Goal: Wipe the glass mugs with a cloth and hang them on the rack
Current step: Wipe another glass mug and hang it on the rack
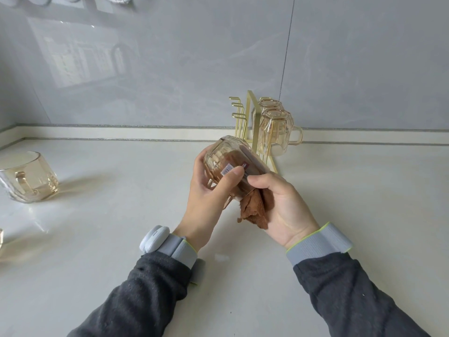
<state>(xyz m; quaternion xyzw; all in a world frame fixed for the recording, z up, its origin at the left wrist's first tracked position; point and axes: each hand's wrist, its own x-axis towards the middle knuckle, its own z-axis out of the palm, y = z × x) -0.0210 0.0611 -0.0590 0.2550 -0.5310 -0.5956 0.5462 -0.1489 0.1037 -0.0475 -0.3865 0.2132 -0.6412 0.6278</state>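
Note:
My left hand point(209, 198) grips an amber glass mug point(223, 156) tilted on its side above the counter, thumb over its barcode sticker. A brown cloth point(252, 210) is stuffed into the mug's mouth, and my right hand point(279, 205) holds it there with fingers curled round it. Just behind stands the gold wire rack point(249, 110), with two mugs hanging upside down on its right side: a near mug point(275, 132) and a far mug point(267, 104) behind it. The rack's left pegs are bare.
Another amber glass mug point(26, 177) stands upright on the pale counter point(121, 227) at the far left. A glass edge point(1, 239) shows at the left border. A grey tiled wall point(170, 69) backs the counter.

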